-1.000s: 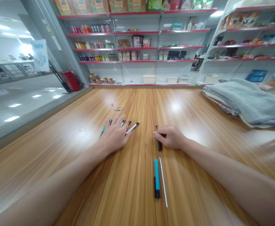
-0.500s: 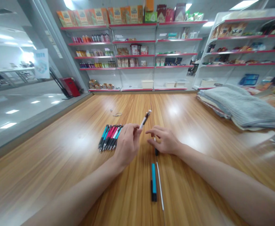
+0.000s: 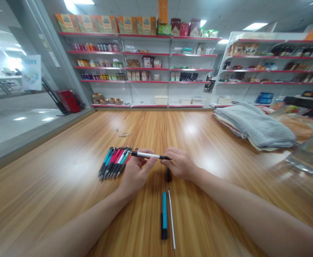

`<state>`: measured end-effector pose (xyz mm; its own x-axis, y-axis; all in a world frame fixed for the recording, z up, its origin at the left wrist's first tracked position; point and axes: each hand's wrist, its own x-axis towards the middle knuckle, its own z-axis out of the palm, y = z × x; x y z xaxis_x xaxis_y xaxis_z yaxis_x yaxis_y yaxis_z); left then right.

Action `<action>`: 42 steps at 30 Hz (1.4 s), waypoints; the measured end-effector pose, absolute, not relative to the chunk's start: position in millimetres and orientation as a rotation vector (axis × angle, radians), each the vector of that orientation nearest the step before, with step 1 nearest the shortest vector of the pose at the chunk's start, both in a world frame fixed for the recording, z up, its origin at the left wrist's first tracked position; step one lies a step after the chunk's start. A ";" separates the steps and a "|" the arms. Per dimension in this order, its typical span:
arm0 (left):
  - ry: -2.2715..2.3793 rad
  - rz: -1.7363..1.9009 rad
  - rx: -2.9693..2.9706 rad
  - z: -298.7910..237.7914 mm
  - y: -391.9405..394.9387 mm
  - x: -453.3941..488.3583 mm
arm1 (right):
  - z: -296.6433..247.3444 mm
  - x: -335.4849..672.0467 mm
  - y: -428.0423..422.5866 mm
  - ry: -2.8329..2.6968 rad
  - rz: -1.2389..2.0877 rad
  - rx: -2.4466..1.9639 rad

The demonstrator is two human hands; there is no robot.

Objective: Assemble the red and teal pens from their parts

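A white pen (image 3: pixel 148 155) with a black grip lies nearly level between my two hands. My left hand (image 3: pixel 135 176) holds its barrel, thumb pressed along the near side. The fingers of my right hand (image 3: pixel 182 164) pinch the black end. Left of my left hand, several teal, pink and white pens (image 3: pixel 115 162) lie side by side, partly covered by that hand. Below my right hand is a black piece (image 3: pixel 168 175), its upper part hidden. Nearer to me lie a blue and black pen part (image 3: pixel 164 210) and a thin white stick (image 3: pixel 171 217).
A thin ring (image 3: pixel 124 134) and a small shiny piece (image 3: pixel 117 129) lie beyond the pens. Folded striped cloths (image 3: pixel 258 125) and a clear container (image 3: pixel 306 157) are at the right. Stocked shelves (image 3: pixel 142 81) stand behind the wooden table (image 3: pixel 73 185).
The white pen has turned from upright-tilted to nearly level. My right hand has closed on its black end, while my left hand still holds it. The view has shifted slightly.
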<state>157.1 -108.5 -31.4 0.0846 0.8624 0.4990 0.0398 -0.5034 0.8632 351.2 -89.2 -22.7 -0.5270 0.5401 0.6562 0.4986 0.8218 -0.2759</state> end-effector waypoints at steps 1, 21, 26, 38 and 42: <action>0.914 1.545 1.653 -31.1 -107.4 157.3 | -23.4 352.2 -88.2 -2.207 0.057 -0.780; 1.330 0.897 3.152 -14.7 -113.0 144.0 | -25.2 358.9 -88.3 -2.226 0.007 -0.808; 1.287 0.790 3.004 -18.7 -114.9 147.4 | -27.2 358.2 -88.0 -2.238 0.055 -0.815; 1.237 0.782 2.791 -22.7 -113.3 146.6 | -23.6 347.3 -93.6 -2.256 0.015 -0.867; 1.216 0.761 2.736 -28.8 -110.4 145.5 | -23.5 346.9 -94.8 -2.256 0.013 -0.884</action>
<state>145.5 -110.4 -28.8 0.5691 0.7097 0.4153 0.6838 -0.6889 0.2403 346.9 -94.8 -23.5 -0.5193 0.5989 0.6097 0.5918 0.7666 -0.2490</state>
